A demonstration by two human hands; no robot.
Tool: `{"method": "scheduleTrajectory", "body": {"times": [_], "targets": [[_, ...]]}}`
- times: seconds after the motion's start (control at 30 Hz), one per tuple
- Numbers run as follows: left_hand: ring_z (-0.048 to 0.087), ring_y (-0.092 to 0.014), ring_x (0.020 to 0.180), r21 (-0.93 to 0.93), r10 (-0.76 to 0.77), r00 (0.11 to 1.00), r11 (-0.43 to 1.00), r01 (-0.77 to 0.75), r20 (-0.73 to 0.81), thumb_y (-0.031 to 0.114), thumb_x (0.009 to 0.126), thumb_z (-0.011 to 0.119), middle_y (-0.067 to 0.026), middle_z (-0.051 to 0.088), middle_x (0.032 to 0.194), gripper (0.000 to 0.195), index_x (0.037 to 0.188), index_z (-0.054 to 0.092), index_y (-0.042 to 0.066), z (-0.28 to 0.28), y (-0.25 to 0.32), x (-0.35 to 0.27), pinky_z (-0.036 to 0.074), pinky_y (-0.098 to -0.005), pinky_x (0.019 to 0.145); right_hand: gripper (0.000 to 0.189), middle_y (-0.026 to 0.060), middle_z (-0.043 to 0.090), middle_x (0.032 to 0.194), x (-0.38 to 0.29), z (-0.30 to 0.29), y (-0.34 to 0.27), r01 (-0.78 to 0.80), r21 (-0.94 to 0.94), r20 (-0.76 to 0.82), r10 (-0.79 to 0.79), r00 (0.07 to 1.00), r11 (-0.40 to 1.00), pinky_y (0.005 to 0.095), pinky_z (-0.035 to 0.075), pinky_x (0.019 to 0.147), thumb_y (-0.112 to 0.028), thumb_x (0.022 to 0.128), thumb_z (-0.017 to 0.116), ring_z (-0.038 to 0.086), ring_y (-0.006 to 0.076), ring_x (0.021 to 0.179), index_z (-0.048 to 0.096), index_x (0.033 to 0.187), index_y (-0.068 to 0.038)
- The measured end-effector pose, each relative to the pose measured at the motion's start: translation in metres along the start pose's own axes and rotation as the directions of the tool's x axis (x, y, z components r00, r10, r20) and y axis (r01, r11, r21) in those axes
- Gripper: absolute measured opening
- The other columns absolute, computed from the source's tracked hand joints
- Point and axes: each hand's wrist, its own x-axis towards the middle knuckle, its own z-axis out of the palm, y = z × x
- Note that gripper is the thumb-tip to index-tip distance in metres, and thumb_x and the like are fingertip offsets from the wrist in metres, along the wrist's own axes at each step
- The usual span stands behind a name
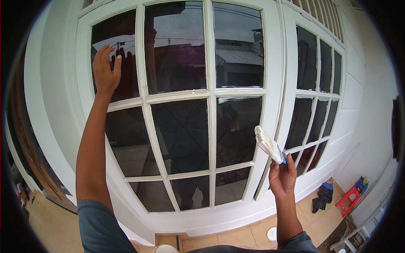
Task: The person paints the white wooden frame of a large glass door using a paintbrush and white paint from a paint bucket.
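Note:
My right hand (283,177) grips a paintbrush (267,144) by its blue handle, most of which the fingers hide. White paint coats its bristles, which point up and to the left in front of the window frame. My left hand (107,71) is raised at the upper left pane with the fingers apart; whether it touches the glass I cannot tell. Before me stands a white window frame (208,94) with several dark glass panes (180,136). White smears (235,99) mark the glass along the top of a right-hand pane.
A second paned window (305,121) stands to the right. On the tiled floor (234,232) are a white round lid or container (271,234), a bucket (166,249), a dark cloth or bag (322,197) and a red plastic stool (348,200). A ladder (368,228) lies at lower right.

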Motion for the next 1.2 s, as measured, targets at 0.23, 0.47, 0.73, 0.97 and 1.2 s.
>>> {"method": "scheduleTrajectory", "body": {"times": [0.23,0.47,0.73,0.97,1.2], "targets": [[0.057,-0.034,0.116,0.144,0.090,0.995,0.986,-0.084,-0.042,0.022,0.093,0.062,-0.0168,0.061,0.124,0.030,0.116,0.062,0.003,0.016,-0.030,0.035,0.043,-0.0447,0.099,0.024,0.0178,0.070,0.104,0.001,0.010,-0.034,0.118,-0.048,0.062,-0.115,0.991,0.992,0.0301,0.064,0.075,-0.019,0.100,0.056,0.072,0.0239,0.092,0.062,0.107,0.003],[0.057,-0.037,0.113,0.034,-0.025,1.000,0.999,0.025,0.005,0.019,0.093,0.061,-0.0192,0.061,0.121,0.030,0.116,0.061,0.001,0.038,-0.037,0.019,0.043,-0.0441,0.098,0.021,0.0161,0.071,0.104,0.009,0.036,-0.018,0.209,-0.020,0.101,-0.206,0.973,0.978,0.0289,0.064,0.075,-0.017,0.100,0.057,0.072,0.0217,0.093,0.063,0.105,0.003],[0.057,-0.037,0.111,-0.092,-0.066,0.998,0.994,0.064,-0.023,0.011,0.091,0.062,-0.0194,0.061,0.118,0.028,0.116,0.058,-0.001,0.028,-0.035,0.017,0.043,-0.0442,0.097,0.015,0.0119,0.071,0.100,0.021,0.079,-0.002,0.293,-0.044,0.192,-0.280,0.940,0.955,0.0261,0.063,0.077,-0.013,0.097,0.061,0.071,0.0188,0.092,0.063,0.102,0.000],[0.056,-0.038,0.113,-0.030,-0.020,0.999,0.999,0.020,-0.025,0.011,0.092,0.060,-0.0202,0.060,0.121,0.027,0.116,0.058,-0.001,0.033,-0.039,0.016,0.042,-0.0444,0.100,0.015,0.0113,0.071,0.099,0.018,0.084,-0.004,0.277,-0.077,0.205,-0.256,0.945,0.958,0.0252,0.063,0.074,-0.014,0.097,0.062,0.071,0.0172,0.091,0.064,0.102,0.000],[0.056,-0.036,0.114,-0.056,-0.084,0.996,0.995,0.084,-0.004,0.013,0.093,0.061,-0.0192,0.060,0.122,0.030,0.119,0.057,-0.002,0.034,-0.039,0.009,0.043,-0.0437,0.099,0.015,0.0123,0.071,0.102,0.002,0.074,-0.016,0.320,-0.089,0.138,-0.306,0.942,0.943,0.0250,0.063,0.070,-0.013,0.097,0.061,0.072,0.0177,0.091,0.064,0.103,0.000]]}}
